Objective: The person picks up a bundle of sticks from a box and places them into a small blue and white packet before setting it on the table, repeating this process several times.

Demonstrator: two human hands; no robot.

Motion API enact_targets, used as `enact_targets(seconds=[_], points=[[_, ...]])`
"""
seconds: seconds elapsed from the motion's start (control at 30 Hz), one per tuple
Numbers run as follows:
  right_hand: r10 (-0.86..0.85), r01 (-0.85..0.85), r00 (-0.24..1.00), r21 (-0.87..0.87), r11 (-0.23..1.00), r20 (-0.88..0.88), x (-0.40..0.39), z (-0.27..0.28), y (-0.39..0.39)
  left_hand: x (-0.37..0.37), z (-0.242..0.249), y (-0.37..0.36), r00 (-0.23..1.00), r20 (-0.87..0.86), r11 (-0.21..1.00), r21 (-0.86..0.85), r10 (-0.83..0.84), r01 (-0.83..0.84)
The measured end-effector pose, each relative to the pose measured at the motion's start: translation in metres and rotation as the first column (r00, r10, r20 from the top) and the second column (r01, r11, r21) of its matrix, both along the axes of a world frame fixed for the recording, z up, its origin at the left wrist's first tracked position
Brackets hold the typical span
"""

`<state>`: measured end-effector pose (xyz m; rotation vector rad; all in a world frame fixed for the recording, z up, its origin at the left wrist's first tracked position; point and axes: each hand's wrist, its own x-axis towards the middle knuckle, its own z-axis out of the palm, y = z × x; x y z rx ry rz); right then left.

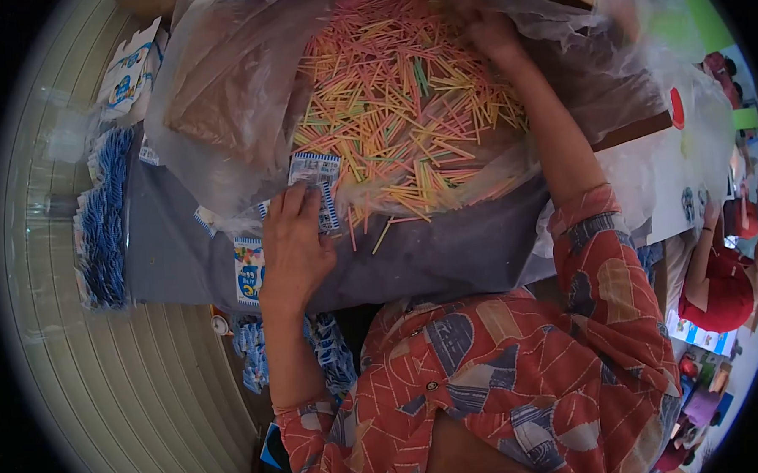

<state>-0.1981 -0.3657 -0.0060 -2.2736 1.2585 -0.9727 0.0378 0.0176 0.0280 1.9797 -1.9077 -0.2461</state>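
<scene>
My left hand (295, 244) is at the near edge of the pile, its fingers closed over a small blue-and-white printed packet (315, 167). Another printed packet (249, 272) lies on the dark cloth just left of my wrist. A large heap of thin pink, yellow and green sticks (390, 101) fills a clear plastic liner (229, 99). My right hand (490, 35) reaches to the far right side of this heap. Its fingers are blurred and partly hidden, so what they hold does not show. A few sticks have spilled over the front edge near my left hand.
Stacked blue-and-white packets (107, 219) stand at the left, with a printed box (131, 70) behind them. Cardboard edges (632, 131) border the heap at right. More packets (329, 348) hang below the table. A person in red (720, 293) sits at far right.
</scene>
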Motion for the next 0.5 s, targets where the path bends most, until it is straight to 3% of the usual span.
enact_targets(seconds=[0.1, 0.13, 0.2, 0.23, 0.3, 0.33, 0.4, 0.43, 0.47, 0.5], points=[[0.044, -0.059, 0.992, -0.127, 0.990, -0.117, -0.011, 0.006, 0.002, -0.003, -0.002, -0.001, 0.999, 0.046, 1.000, -0.025, 0.010, -0.009], [0.036, -0.051, 0.992, -0.128, 0.990, -0.120, -0.016, 0.012, 0.006, -0.004, -0.001, 0.000, 0.998, 0.056, 0.999, -0.034, 0.001, 0.001], [-0.026, -0.003, 0.937, -0.083, 0.997, -0.348, -0.024, 0.027, 0.017, 0.000, -0.002, 0.001, 0.998, 0.065, 0.999, -0.042, -0.009, 0.012], [-0.030, 0.000, 0.937, -0.084, 0.996, -0.349, -0.030, 0.013, 0.003, 0.006, -0.005, 0.001, 1.000, -0.018, 0.998, -0.059, -0.008, 0.007], [0.024, -0.184, 0.918, -0.371, 0.910, -0.397, -0.039, -0.016, -0.032, 0.008, -0.007, -0.003, 0.995, -0.099, 0.997, -0.081, -0.014, 0.006], [0.018, -0.181, 0.918, -0.376, 0.909, -0.397, -0.031, 0.001, -0.012, 0.007, -0.008, -0.007, 0.995, -0.098, 0.987, -0.159, -0.007, -0.009], [0.089, -0.016, 0.574, 0.098, 0.995, -0.814, -0.014, 0.029, 0.027, 0.000, -0.010, -0.016, 0.995, -0.099, 0.970, -0.242, 0.002, -0.026], [0.087, -0.017, 0.572, 0.094, 0.995, -0.815, -0.015, 0.023, 0.026, -0.011, -0.011, -0.020, 0.997, 0.048, 0.983, -0.177, 0.058, -0.048], [-0.015, -0.082, 0.645, -0.088, 0.993, -0.764, -0.016, 0.009, 0.024, -0.020, -0.012, -0.023, 0.975, 0.196, 0.990, -0.114, 0.105, -0.083], [-0.098, -0.131, 0.719, -0.273, 0.953, -0.689, -0.017, -0.003, 0.020, -0.025, -0.013, -0.023, 0.975, 0.193, 0.989, -0.118, 0.112, -0.090]])
